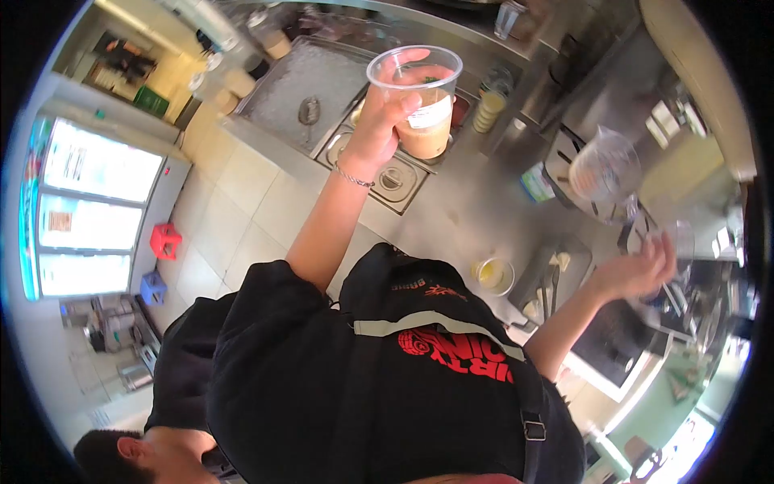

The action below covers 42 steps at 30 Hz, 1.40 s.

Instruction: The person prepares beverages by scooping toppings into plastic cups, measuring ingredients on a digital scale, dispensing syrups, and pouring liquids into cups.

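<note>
My left hand [377, 123] is raised, its fingers wrapped around a clear plastic cup [427, 137]. The cup has a white label, is partly filled with a creamy tan drink, and shows a bit of green inside near the rim. My right hand [641, 266] reaches out to the right, slightly blurred with its fingers bent. Just beyond its fingertips is a clear, see-through object [685, 239], perhaps a cup; whether the hand touches it I cannot make out. Below and left of that hand, a grey tray [556, 270] holds tongs or similar utensils.
A clear measuring jug [605, 165] stands at the right of the steel counter [463, 218]. Nearer me is a small tub of yellow stuff [493, 276]. An ice bin [302, 85] and lidded steel pans [393, 181] lie ahead-left. Another person [181, 379] is close on my left.
</note>
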Motion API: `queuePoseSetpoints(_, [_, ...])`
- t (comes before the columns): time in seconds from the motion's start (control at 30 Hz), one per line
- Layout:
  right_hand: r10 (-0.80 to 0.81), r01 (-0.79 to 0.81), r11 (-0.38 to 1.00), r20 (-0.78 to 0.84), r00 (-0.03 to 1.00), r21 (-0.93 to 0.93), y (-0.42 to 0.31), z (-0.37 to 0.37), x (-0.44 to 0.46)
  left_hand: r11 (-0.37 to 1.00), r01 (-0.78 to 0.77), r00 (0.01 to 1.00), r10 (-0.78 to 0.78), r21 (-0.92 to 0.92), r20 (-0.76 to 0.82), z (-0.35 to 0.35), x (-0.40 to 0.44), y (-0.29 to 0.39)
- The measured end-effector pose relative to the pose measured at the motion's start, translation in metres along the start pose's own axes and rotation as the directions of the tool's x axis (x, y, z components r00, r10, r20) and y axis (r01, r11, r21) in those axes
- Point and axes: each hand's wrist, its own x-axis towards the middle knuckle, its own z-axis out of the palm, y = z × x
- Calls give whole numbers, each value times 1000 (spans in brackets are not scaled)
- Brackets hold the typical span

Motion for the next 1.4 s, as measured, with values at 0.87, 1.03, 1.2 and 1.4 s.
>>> queuePoseSetpoints(0.87, [828,110,543,509,-235,-833,47,526,-726,348,177,984,-91,921,-155,-519,-108,134])
queuePoseSetpoints(1.03, [887,209,402,323,-330,-892,123,562,-819,756,382,878,-118,532,-463,-606,-141,110])
queuePoseSetpoints(1.2, [630,721,492,771,91,-488,97,608,-719,768,387,867,-114,511,-485,-665,-152,79])
queuePoseSetpoints(1.4, [539,557,767,791,-290,-319,105,661,-812,719,380,878,-82,581,-473,-713,-142,44])
